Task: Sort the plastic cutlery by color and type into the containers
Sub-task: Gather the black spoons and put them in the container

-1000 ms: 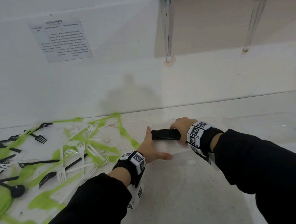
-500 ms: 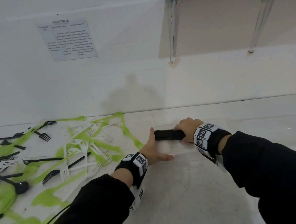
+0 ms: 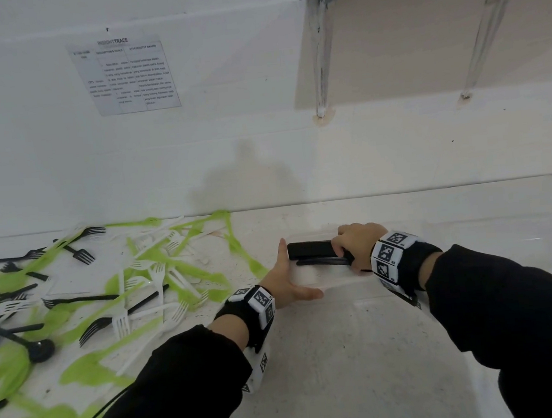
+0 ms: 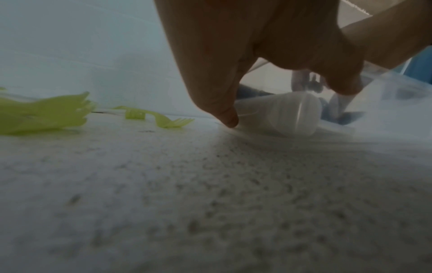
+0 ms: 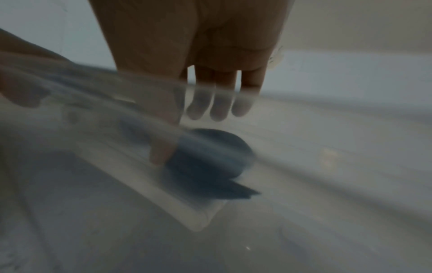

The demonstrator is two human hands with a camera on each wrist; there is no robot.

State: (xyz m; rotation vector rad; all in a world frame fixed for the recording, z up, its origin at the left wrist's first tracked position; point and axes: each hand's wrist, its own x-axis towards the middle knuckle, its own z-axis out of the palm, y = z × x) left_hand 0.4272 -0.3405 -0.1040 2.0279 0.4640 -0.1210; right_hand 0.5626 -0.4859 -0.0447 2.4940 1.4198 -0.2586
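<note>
A loose pile of green, white and black plastic forks and spoons point(image 3: 114, 291) lies left of the clear plastic container point(image 3: 308, 278); black spoons point(image 3: 309, 250) lie inside it.

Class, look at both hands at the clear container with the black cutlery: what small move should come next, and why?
Probably the right hand should let go of the black cutlery and lift out. The bundle already lies inside the clear container, which the left hand steadies with flat fingers against its side. A mixed pile of forks is left on the counter to sort.
</note>
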